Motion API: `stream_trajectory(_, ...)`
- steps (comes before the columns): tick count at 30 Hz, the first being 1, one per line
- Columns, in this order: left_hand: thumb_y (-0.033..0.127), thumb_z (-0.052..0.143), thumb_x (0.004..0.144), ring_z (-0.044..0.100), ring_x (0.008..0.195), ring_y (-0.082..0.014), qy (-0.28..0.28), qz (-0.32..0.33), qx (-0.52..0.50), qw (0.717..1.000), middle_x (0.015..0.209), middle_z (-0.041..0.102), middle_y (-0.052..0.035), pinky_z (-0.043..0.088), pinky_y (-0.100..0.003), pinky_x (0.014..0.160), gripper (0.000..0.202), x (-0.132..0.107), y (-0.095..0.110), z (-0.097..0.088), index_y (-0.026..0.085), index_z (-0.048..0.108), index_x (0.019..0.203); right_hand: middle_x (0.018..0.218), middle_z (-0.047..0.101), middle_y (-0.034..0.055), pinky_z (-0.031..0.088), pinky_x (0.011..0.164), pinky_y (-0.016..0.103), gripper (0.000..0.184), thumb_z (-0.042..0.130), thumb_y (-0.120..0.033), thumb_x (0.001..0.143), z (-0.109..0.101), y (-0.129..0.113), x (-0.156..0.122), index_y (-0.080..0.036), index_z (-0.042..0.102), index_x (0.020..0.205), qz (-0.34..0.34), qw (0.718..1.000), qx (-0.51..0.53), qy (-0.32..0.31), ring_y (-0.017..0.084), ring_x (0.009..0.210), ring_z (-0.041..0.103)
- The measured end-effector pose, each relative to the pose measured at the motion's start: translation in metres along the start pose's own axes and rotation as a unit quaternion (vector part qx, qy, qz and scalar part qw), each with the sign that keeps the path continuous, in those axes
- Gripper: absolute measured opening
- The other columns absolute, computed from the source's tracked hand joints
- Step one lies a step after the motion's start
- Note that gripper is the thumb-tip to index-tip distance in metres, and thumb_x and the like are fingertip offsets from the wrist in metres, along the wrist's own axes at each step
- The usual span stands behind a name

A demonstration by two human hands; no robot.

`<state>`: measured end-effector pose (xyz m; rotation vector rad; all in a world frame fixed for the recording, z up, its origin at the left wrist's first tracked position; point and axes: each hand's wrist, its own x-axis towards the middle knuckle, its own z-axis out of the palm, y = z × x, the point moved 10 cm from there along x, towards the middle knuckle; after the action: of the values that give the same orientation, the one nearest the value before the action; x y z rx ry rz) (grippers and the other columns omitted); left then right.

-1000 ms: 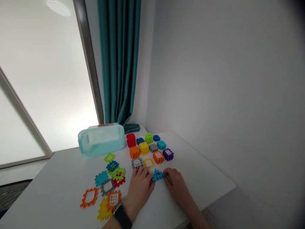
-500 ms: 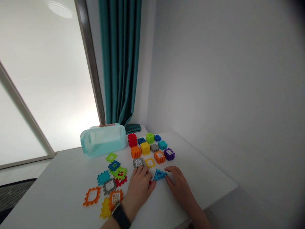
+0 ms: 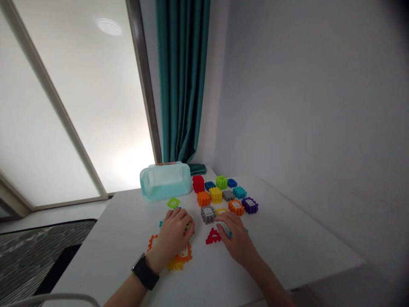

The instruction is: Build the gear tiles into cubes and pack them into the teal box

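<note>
My left hand (image 3: 176,229), with a black watch on the wrist, lies over a loose pile of notched plastic tiles. Its fingers bend downward, thumb apart; a bit of green tile (image 3: 188,226) shows between them. Orange tiles (image 3: 185,254) and a yellow tile (image 3: 175,266) stick out below the palm. My right hand (image 3: 235,237) hovers low with thumb and forefinger apart. A blue piece (image 3: 230,234) lies mostly hidden beneath it. Just left of its thumb a red triangular piece (image 3: 213,236) lies flat. Beyond sits a grey tile stack (image 3: 208,214) with a window pattern.
Behind my hands stand tile stacks sorted by colour, among them a red stack (image 3: 198,183), a yellow stack (image 3: 215,195) and a purple stack (image 3: 250,205). A translucent turquoise bin (image 3: 165,182) lies on its side at the back left. The white table (image 3: 297,243) meets a wall.
My left hand has moved left from beside the blue triangle onto the loose tiles, uncovering the red triangle. My right hand now covers most of the blue piece. The view has turned left.
</note>
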<state>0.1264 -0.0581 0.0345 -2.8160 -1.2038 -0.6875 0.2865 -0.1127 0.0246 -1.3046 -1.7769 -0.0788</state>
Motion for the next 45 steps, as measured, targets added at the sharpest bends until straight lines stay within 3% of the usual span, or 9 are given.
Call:
stream_trajectory(6,0.024,0.05,0.093,0.059,0.095,-0.0246,-0.01,-0.042,-0.004,0.999,0.097,0.066,-0.0062,0.042,-0.04,0.084,0.015,-0.035,-0.067,-0.027,0.022,0.065,0.094,0.1,0.067,0.0075,0.046,0.094,0.043,0.015,0.048,-0.018,0.094,0.051,-0.044,0.027,-0.022,0.061,0.099,-0.03,0.996,0.04,-0.076,0.024,0.1,0.061)
stream_trajectory(13,0.025,0.053,0.09,0.06,0.101,-0.0243,0.007,-0.059,-0.084,0.995,0.105,0.067,-0.007,0.045,-0.039,0.09,0.017,-0.065,-0.107,-0.028,0.022,0.065,0.102,0.106,0.068,0.0058,0.047,0.092,0.039,0.021,0.055,-0.014,0.09,0.118,-0.082,0.044,-0.023,0.064,0.107,-0.075,0.963,0.048,-0.253,0.024,0.102,0.061)
stream_trajectory(18,0.027,0.065,0.082,0.06,0.101,-0.0246,-0.02,-0.094,-0.136,0.986,0.102,0.068,-0.0048,0.045,-0.04,0.093,0.022,-0.085,-0.122,-0.016,0.023,0.064,0.104,0.105,0.068,0.0054,0.044,0.095,0.039,0.022,0.059,-0.013,0.087,0.146,-0.093,0.044,-0.023,0.066,0.105,-0.088,0.958,0.059,-0.266,0.024,0.105,0.059)
stream_trajectory(22,0.03,0.077,0.071,0.057,0.106,-0.0249,-0.066,-0.079,-0.15,0.983,0.111,0.066,-0.0028,0.042,-0.039,0.097,0.046,-0.093,-0.119,-0.012,0.026,0.061,0.114,0.102,0.068,0.0063,0.045,0.093,0.04,0.021,0.054,-0.01,0.089,0.156,-0.095,0.039,-0.022,0.067,0.101,-0.08,0.965,0.067,-0.239,0.023,0.101,0.059)
stream_trajectory(25,0.025,0.077,0.067,0.055,0.11,-0.0253,-0.084,-0.08,-0.155,0.981,0.115,0.065,-0.0021,0.04,-0.039,0.098,0.051,-0.094,-0.119,-0.01,0.027,0.059,0.115,0.1,0.067,0.006,0.045,0.092,0.04,0.021,0.052,-0.009,0.09,0.16,-0.095,0.033,-0.021,0.066,0.1,-0.072,0.967,0.081,-0.23,0.023,0.1,0.059)
stream_trajectory(30,0.018,0.071,0.07,0.056,0.106,-0.0235,-0.086,-0.08,-0.157,0.981,0.109,0.066,-0.0013,0.04,-0.036,0.096,0.043,-0.093,-0.122,-0.007,0.026,0.06,0.11,0.101,0.067,0.0058,0.045,0.092,0.04,0.02,0.052,-0.01,0.091,0.162,-0.092,0.026,-0.021,0.066,0.099,-0.068,0.965,0.089,-0.236,0.023,0.101,0.059)
stream_trajectory(40,0.023,0.072,0.07,0.058,0.096,-0.0226,-0.067,-0.074,-0.134,0.986,0.096,0.066,-0.0007,0.042,-0.034,0.088,0.032,-0.09,-0.12,-0.004,0.025,0.061,0.1,0.098,0.065,0.005,0.046,0.09,0.04,0.017,0.055,-0.011,0.09,0.164,-0.095,0.023,-0.022,0.066,0.097,-0.082,0.961,0.083,-0.252,0.023,0.099,0.059)
stream_trajectory(45,0.017,0.071,0.066,0.059,0.095,-0.0226,-0.031,-0.091,-0.142,0.985,0.096,0.063,-0.0019,0.045,-0.035,0.088,0.03,-0.088,-0.122,-0.01,0.023,0.057,0.092,0.106,0.065,0.0066,0.046,0.095,0.042,0.025,0.053,-0.011,0.089,0.163,-0.091,0.024,-0.023,0.064,0.108,-0.062,0.961,0.108,-0.246,0.024,0.105,0.059)
